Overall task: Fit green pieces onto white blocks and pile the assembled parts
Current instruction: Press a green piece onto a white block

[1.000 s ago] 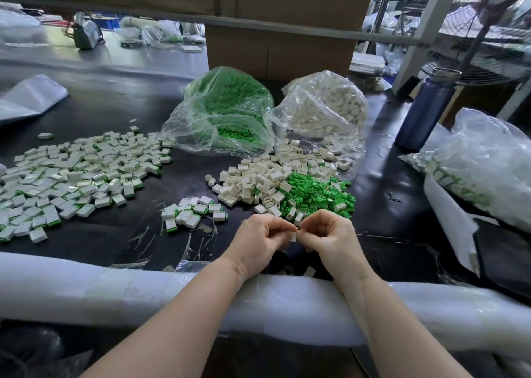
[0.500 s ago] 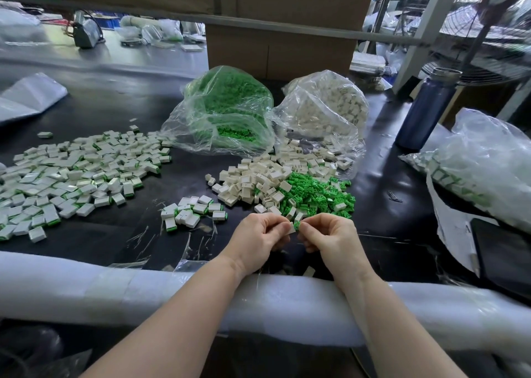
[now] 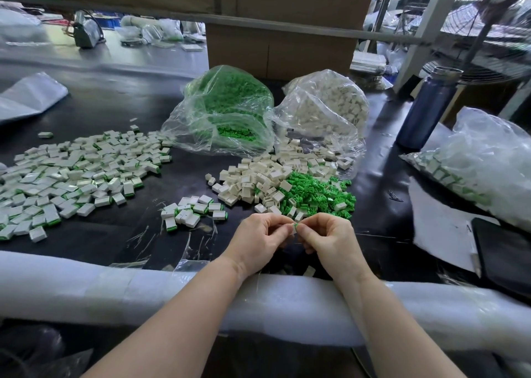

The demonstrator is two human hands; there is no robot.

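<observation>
White and green together, a small part (image 3: 294, 228) sits between my two hands, just above the black bench (image 3: 115, 240) and near its padded front edge (image 3: 86, 285). My left hand (image 3: 260, 241) pinches it with curled fingertips, so this grip is closed on the part. My right hand (image 3: 327, 241) also pinches it from the other side, its fingers curled too. I cannot tell how far the green piece is pushed into the block.

Just behind my hands lies a heap of loose white blocks (image 3: 258, 179), touching a heap of loose green pieces (image 3: 316, 194) on its right. A small group of assembled parts (image 3: 192, 211) lies left of my hands, and a much wider spread of assembled parts (image 3: 77, 173) lies further left. Behind the heaps I see two clear bags, one with green pieces (image 3: 227, 110) and one with white blocks (image 3: 330, 110).
</observation>
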